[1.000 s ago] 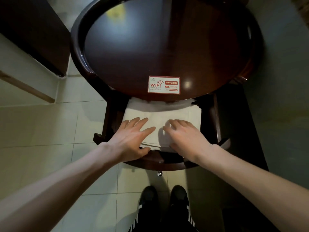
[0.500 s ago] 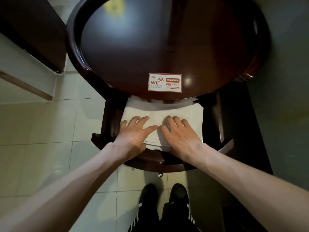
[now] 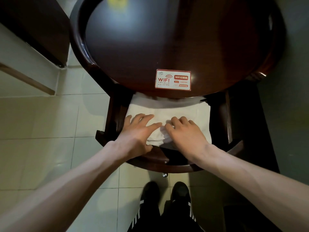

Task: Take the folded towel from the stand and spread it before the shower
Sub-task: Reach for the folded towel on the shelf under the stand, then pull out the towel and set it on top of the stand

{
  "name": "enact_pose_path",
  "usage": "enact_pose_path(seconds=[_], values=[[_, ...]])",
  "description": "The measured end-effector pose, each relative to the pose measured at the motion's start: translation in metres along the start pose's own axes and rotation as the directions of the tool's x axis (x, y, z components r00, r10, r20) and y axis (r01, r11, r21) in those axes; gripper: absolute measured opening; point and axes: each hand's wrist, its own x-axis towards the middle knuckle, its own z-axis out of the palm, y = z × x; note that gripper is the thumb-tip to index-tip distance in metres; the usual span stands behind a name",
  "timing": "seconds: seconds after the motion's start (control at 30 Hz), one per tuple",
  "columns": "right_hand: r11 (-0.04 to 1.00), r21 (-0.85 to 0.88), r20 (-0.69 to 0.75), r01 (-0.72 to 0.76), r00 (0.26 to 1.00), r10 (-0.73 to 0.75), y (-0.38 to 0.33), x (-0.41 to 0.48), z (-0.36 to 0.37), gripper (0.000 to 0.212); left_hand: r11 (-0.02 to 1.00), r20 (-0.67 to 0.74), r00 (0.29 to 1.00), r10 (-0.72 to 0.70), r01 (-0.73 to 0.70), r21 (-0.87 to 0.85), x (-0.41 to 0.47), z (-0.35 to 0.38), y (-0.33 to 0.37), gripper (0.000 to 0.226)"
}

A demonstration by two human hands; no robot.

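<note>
A folded white towel (image 3: pixel 184 109) lies on the lower shelf (image 3: pixel 167 162) of a dark round wooden stand (image 3: pixel 167 39), its back part hidden under the tabletop. My left hand (image 3: pixel 138 133) lies on the towel's front left with fingers spread on top and the thumb tucked under the front edge. My right hand (image 3: pixel 185 133) rests on the front right, fingers curled into the cloth. The towel bunches and lifts slightly between the two hands.
A red and white WIFI sticker (image 3: pixel 173 79) sits on the tabletop's near edge. My black shoes (image 3: pixel 150 193) stand on pale floor tiles (image 3: pixel 41 123) just before the stand. A dark cabinet (image 3: pixel 33 22) is at the upper left, a dark surface (image 3: pixel 292 97) on the right.
Both hands have slid a little further onto the towel and closed on its front edge. The cloth between them now puckers upward. The view has shifted slightly.
</note>
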Motion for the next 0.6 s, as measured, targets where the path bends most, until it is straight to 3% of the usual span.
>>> enact_pose_path(seconds=[0.23, 0.37, 0.6], values=[[0.986, 0.145, -0.118, -0.080, 0.988, 0.098, -0.002, -0.010, -0.016, 0.031, 1.000, -0.020, 1.000, 0.004, -0.004, 0.024, -0.003, -0.005, 0.001, 0.096], [0.984, 0.164, -0.130, -0.068, 0.987, 0.090, 0.002, -0.015, -0.015, 0.034, 0.998, 0.004, 0.998, -0.061, 0.061, 0.000, -0.004, -0.007, -0.002, 0.095], [0.999, 0.034, -0.058, -0.042, 0.997, 0.044, 0.005, -0.017, -0.002, 0.042, 0.926, 0.060, 0.969, -0.238, 0.245, -0.287, -0.008, -0.007, -0.004, 0.105]])
